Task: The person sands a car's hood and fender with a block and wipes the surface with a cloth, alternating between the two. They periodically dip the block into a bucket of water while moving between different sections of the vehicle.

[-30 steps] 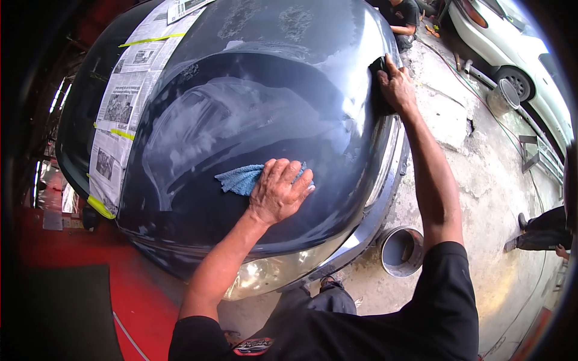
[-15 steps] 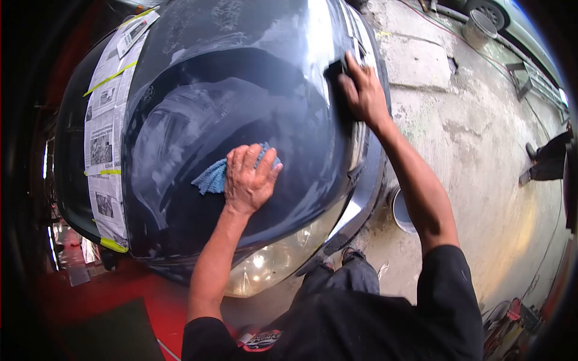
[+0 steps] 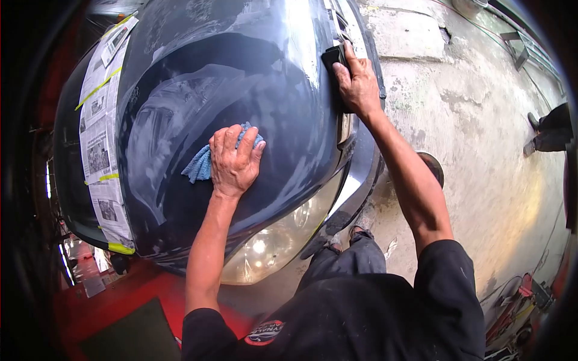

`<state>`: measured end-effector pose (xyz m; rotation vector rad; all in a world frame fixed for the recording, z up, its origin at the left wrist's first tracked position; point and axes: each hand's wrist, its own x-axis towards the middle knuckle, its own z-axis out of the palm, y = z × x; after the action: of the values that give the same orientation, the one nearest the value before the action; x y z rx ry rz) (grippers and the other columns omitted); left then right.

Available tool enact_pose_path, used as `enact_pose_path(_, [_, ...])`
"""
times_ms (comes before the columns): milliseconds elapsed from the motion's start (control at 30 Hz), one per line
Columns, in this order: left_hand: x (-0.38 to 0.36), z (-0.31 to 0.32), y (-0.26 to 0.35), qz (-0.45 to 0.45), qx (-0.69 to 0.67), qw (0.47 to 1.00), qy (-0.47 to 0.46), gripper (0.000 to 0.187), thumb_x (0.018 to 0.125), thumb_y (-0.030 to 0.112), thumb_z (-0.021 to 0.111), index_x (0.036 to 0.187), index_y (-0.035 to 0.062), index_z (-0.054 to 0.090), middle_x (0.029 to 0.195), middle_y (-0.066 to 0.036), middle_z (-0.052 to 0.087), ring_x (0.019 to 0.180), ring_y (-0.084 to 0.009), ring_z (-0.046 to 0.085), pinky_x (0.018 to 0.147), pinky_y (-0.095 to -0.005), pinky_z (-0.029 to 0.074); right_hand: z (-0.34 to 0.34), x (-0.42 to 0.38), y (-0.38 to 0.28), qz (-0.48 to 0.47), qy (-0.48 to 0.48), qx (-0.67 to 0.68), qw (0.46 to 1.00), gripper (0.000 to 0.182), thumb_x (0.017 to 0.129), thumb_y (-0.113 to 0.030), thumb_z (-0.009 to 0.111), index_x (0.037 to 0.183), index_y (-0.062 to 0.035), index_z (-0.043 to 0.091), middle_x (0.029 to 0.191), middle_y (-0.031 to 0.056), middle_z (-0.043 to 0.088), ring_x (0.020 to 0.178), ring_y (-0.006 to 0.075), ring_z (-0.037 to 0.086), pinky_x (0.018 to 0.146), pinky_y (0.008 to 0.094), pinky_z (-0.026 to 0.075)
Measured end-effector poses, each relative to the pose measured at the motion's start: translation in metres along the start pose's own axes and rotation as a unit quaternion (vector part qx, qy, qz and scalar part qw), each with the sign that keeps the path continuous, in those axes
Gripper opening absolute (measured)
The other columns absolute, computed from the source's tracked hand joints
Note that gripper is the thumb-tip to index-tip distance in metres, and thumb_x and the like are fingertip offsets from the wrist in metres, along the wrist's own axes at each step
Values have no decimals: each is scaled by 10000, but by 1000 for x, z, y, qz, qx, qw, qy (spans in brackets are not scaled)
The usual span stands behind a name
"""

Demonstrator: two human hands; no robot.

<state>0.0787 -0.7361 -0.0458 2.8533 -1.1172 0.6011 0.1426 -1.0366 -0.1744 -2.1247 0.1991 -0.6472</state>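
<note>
My left hand point(image 3: 235, 163) is closed on a blue cloth point(image 3: 198, 165), which rests on the dark car hood point(image 3: 174, 198). Part of the cloth sticks out left of the fingers. At the hood's front edge, beside the grille point(image 3: 345, 129), my right hand point(image 3: 359, 84) grips a black block point(image 3: 335, 58). Whitish smears and a darker wet-looking arc mark the hood around both hands. Below my left hand is the headlight point(image 3: 265, 249).
Newspaper point(image 3: 99, 144) held by yellow tape covers the hood's left side. A round bucket point(image 3: 431, 168) stands on the concrete floor point(image 3: 475, 138) behind my right forearm. Another person's legs point(image 3: 551, 129) show at the right. A metal frame point(image 3: 527, 51) lies at upper right.
The view has shifted a little. Both hands appear slightly farther left and higher in view, still holding the cloth and the block.
</note>
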Motion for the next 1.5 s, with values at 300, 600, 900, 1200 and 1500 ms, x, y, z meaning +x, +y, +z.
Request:
enact_pose_path(300, [2, -1, 2, 11, 1, 1000, 2, 300, 925, 262, 754, 1178, 109, 701, 1149, -108, 605, 1067, -317, 584, 927, -447, 463, -42, -161, -75, -33, -46, 34, 998, 684, 916, -241, 755, 1551, -145, 521, 1203, 276, 557, 1018, 409, 576, 889, 474, 484])
enact_pose_path(600, [0, -1, -2, 42, -25, 999, 23, 173, 874, 116, 735, 1039, 92, 686, 1052, -92, 618, 1005, -305, 603, 902, -436, 467, -38, -229, -100, -73, -9, 29, 997, 695, 967, -249, 682, 1599, -83, 443, 1160, 267, 575, 1055, 395, 569, 917, 474, 469])
enact_pose_path(900, [0, -1, 0, 44, -14, 998, 43, 190, 883, 135, 747, 1058, 99, 683, 1045, -76, 617, 992, -289, 598, 879, -428, 468, -33, -231, -111, -33, 14, -24, 999, 743, 923, -273, 750, 1588, -117, 460, 1177, 297, 575, 1070, 406, 586, 918, 496, 478])
enact_pose_path(1200, [0, -2, 2, 35, 1, 999, 32, 332, 879, 331, 814, 1117, 122, 714, 1090, -68, 626, 1029, -275, 602, 887, -418, 476, -30, -183, -84, 76, 32, -15, 996, 649, 1002, -263, 651, 1584, -61, 447, 1110, 243, 592, 1009, 377, 569, 885, 492, 465])
enact_pose_path(1500, [-3, 1, -2, 43, 0, 998, 42, 284, 902, 347, 778, 1081, 145, 690, 1060, -39, 601, 1018, -259, 583, 884, -424, 466, -29, -131, -80, 100, 15, -57, 993, 571, 1012, -285, 641, 1530, -88, 502, 1124, 313, 597, 969, 458, 614, 854, 521, 512])
